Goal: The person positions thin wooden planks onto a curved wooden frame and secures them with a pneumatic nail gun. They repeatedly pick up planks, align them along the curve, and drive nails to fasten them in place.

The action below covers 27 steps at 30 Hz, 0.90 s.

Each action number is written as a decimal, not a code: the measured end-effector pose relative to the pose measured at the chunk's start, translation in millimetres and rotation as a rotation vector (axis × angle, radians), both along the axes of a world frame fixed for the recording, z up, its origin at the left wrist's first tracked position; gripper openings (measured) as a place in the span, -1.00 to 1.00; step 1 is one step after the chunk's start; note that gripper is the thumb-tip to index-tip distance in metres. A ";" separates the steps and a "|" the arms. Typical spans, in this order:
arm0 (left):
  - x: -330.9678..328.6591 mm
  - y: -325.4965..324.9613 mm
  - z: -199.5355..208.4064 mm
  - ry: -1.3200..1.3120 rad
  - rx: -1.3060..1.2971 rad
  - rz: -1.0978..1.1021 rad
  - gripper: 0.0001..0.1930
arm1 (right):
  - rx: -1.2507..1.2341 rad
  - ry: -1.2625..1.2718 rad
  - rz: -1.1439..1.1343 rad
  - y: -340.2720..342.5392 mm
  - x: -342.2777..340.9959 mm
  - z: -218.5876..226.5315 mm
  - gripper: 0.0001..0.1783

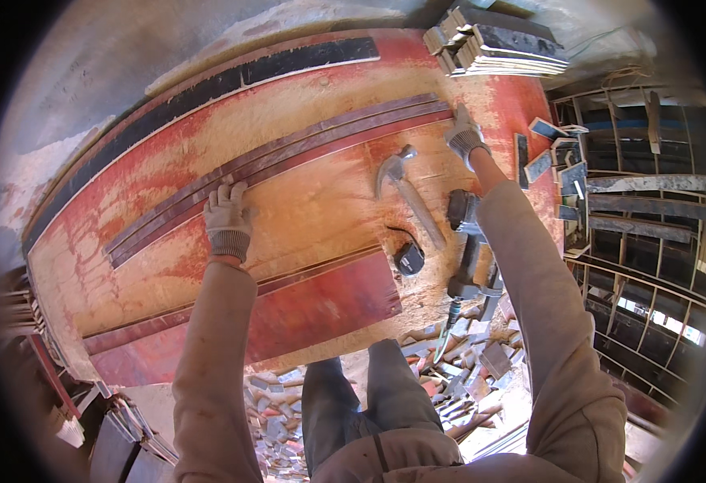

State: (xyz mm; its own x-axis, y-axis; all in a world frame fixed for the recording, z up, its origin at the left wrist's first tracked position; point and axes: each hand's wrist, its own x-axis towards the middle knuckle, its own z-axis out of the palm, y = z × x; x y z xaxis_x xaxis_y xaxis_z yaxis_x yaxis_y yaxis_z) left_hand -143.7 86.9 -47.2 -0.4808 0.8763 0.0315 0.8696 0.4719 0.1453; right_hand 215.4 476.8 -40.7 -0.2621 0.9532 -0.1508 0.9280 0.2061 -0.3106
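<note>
Long dark reddish-brown wooden strips (321, 142) lie side by side across the worktable. My left hand (227, 214), in a pale knit glove, rests on their near edge toward the left, fingers laid out over them. At their right end, my gloved right hand (465, 132) touches the strip ends with its fingers stretched out. Below that hand lies a claw hammer (419, 208) with a wooden handle. Next to the hammer are a black tape measure (409, 259) and a dark power tool (467, 259) with a bit at its near end.
A red board (329, 299) lies along the table's near edge, a black strip (309, 63) along the far edge. Stacked boards (502, 47) stand at the far right corner. Small offcuts (558, 165) lie at the right edge. Wood scraps (466, 366) cover the floor near my legs.
</note>
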 end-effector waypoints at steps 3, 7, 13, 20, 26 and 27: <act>-9.9 0.7 -0.9 0.013 0.104 -0.008 -0.44 | 0.070 -0.011 0.175 0.1 9.7 -12.9 -0.24; -21.2 1.4 -1.9 -0.042 0.110 -0.122 -0.50 | -0.131 -0.028 0.446 -13.9 28.7 -16.1 -0.48; -23.5 -1.2 12.0 0.090 0.199 -0.248 -0.58 | 0.284 0.039 0.551 -33.1 7.6 -10.4 -0.56; -34.0 -108.4 84.2 -0.193 0.298 -0.083 -0.67 | 0.580 0.289 0.905 -96.8 1.9 78.9 -0.67; -10.8 -263.2 88.8 -0.220 0.101 -0.037 -0.49 | 0.350 0.428 0.960 -258.7 8.2 58.4 -0.74; -10.5 -279.2 81.8 -0.203 0.157 -0.103 -0.46 | 0.362 0.406 0.943 -279.4 3.9 47.8 -0.76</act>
State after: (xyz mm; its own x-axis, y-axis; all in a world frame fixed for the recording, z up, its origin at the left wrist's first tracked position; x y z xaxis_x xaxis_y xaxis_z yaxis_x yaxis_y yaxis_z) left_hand -154.2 -192.3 34.6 -0.3998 0.9128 0.0834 0.8575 0.3404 0.3857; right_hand 219.4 197.5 7.1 -0.8781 0.3131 0.3618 0.1905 0.9224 -0.3360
